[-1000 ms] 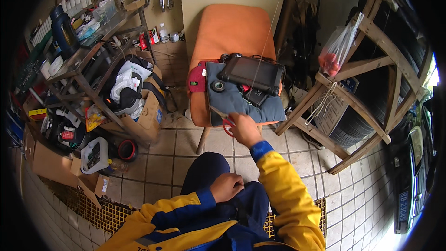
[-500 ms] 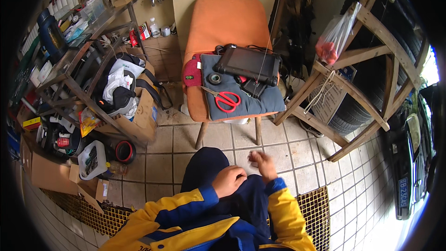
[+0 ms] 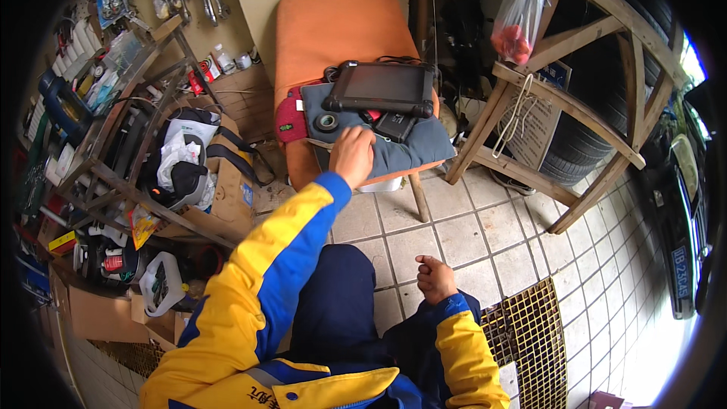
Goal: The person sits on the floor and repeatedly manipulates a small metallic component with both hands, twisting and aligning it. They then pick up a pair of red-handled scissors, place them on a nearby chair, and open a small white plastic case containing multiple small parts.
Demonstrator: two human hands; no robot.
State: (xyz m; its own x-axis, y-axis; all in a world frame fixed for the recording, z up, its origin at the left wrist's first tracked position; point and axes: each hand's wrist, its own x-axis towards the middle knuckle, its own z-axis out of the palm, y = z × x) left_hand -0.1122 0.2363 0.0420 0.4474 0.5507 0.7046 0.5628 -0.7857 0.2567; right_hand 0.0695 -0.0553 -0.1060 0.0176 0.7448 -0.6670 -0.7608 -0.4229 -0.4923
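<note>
My left hand [image 3: 353, 157] reaches forward over the front of a grey cushion [image 3: 432, 153] on an orange chair [image 3: 344, 19]. Its fingers curl down around the handle end of a pair of scissors [image 3: 319, 143]; a bit of blade shows beside the hand, while the red handles are covered. Just beyond the fingers lies a roll of black tape [image 3: 326, 122]. A black rugged tablet [image 3: 386, 88] rests behind it, overlapping a small black device [image 3: 395, 127]. Above my right knee, my right hand [image 3: 436, 280] is closed, thumb and forefinger together; anything inside is too small to make out.
At left, a metal rack [image 3: 125, 185] holds tools and clutter, beside a cardboard box [image 3: 219, 208] of bags and cloth. A wooden frame [image 3: 522, 174] with tyres [image 3: 579, 155] stands at right, a plastic bag of red fruit [image 3: 515, 42] hanging from it. Yellow floor grating [image 3: 534, 326] lies near my right leg.
My left hand has gone from my lap forward to the chair, over the scissors, whose red handles were visible before. My right hand stays low near my knee. The whole view has shifted somewhat.
</note>
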